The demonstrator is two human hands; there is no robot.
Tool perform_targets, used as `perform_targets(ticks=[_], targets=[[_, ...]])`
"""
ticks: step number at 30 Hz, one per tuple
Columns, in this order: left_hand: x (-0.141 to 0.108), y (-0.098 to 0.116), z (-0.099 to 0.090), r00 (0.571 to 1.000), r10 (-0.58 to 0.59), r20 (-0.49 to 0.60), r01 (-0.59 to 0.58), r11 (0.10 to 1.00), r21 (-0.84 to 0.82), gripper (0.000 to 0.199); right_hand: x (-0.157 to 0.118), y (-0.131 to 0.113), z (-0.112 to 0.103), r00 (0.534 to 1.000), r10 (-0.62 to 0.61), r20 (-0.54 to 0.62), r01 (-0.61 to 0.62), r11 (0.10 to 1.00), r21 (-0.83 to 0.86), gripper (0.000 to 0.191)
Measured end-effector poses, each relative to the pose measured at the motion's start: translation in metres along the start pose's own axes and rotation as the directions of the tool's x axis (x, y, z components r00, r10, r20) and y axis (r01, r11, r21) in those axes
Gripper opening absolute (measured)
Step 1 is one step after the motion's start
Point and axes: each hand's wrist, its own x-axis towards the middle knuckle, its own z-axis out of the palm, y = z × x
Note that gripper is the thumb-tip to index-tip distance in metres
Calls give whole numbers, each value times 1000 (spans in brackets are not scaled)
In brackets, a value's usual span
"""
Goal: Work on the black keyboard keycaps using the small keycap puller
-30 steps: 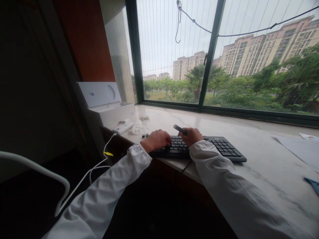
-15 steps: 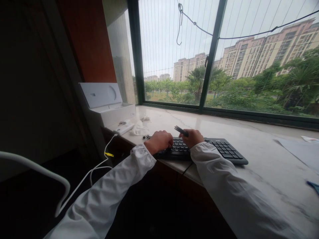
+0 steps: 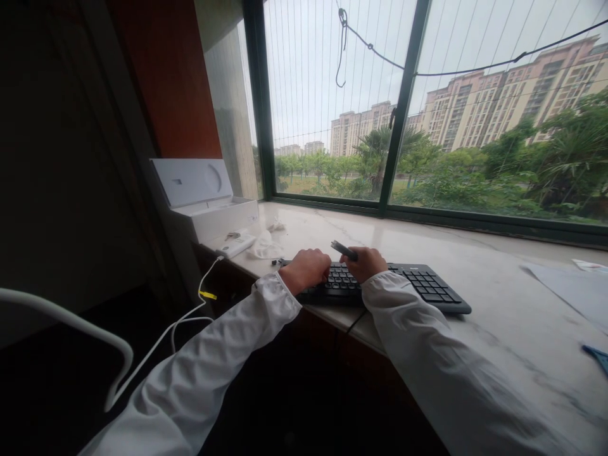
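Observation:
A black keyboard (image 3: 342, 278) with a number pad lies along the front edge of the marble-patterned counter. Over its left part is my left hand (image 3: 308, 268), fingers curled down and closed at the keys; the fingertips are hidden, so what they hold, if anything, does not show. My right hand (image 3: 367, 263) is closed around a slim dark tool (image 3: 344, 249) above the middle of the keyboard. The tool points up and to the left, and its end looks notched. A few small black pieces (image 3: 276, 261) lie by the keyboard's left end.
An open white box (image 3: 216, 218) stands at the left, behind a white power strip (image 3: 237, 246) with a cable. Crumpled clear plastic (image 3: 266, 246) lies beside the strip. White paper (image 3: 565, 288) and a blue object (image 3: 596, 356) are at the right. Windows (image 3: 332, 126) rise behind the counter.
My left hand has shifted very slightly to the right. My right hand and the dark tool have barely moved.

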Motion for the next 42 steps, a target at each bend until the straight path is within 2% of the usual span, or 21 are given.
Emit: perform_targets(ticks=[3,9,16,20,23,29,34,38,42], targets=[[1,-1,-1,1000,-16,-3,15,998,-61,14,0,-1,0,1000,7,9,-7,1000,-9,21],[4,-8,-2,994,-87,63,98,973,-211,18,1,-1,-2,999,18,27,-17,1000,-23,21],[5,-1,-2,988,-150,29,153,972,-178,18,1,4,0,999,40,20,-40,999,-13,22],[4,-5,1,985,-161,56,170,948,-269,20,5,10,-1,998,64,22,-62,993,-97,23],[0,-9,6,987,-158,28,158,936,-313,20,10,16,-2,993,98,70,-84,981,-177,28],[-12,-3,15,971,-229,-64,192,914,-358,16,33,26,-2,948,176,264,-115,966,-233,37],[-18,1,21,947,-294,-127,237,910,-339,12,61,26,15,907,253,337,-174,953,-246,47],[-21,2,28,948,-282,-150,209,903,-375,12,75,24,33,879,299,371,-209,942,-263,54],[-24,-2,28,951,-267,-153,189,899,-395,13,80,21,39,872,325,367,-240,936,-257,52]])
